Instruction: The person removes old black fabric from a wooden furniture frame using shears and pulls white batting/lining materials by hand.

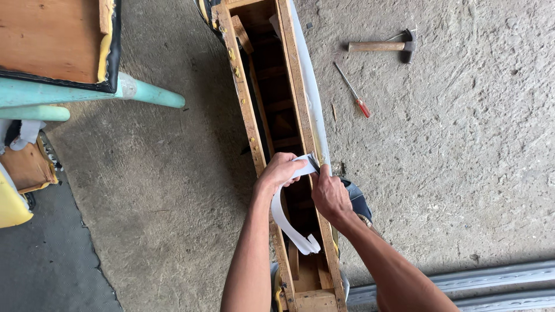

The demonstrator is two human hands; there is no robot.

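Centre frame: left hand (pixel 281 169) is clenching 1 end of the white strip (pixel 281 216), pulling it taut across the long wooden frame (pixel 245 104). Right hand (pixel 330 195) is pressing it to the right rail; its fingers are curled, contents unclear. Hammer (pixel 386 45) and screwdriver (pixel 352 91) are lying upper right on the concrete floor (pixel 462 162).

There is a single view, from a camera worn on the person's head, looking almost straight down at the concrete floor (pixel 462 173). It sits close above the forearms, which enter from the bottom edge, with the left hand (pixel 280 171) and right hand (pixel 330 196) just below the middle of the picture. A long wooden frame (pixel 248 110) runs from bottom centre to the top edge. A hammer (pixel 384 45) lies well away at upper right.
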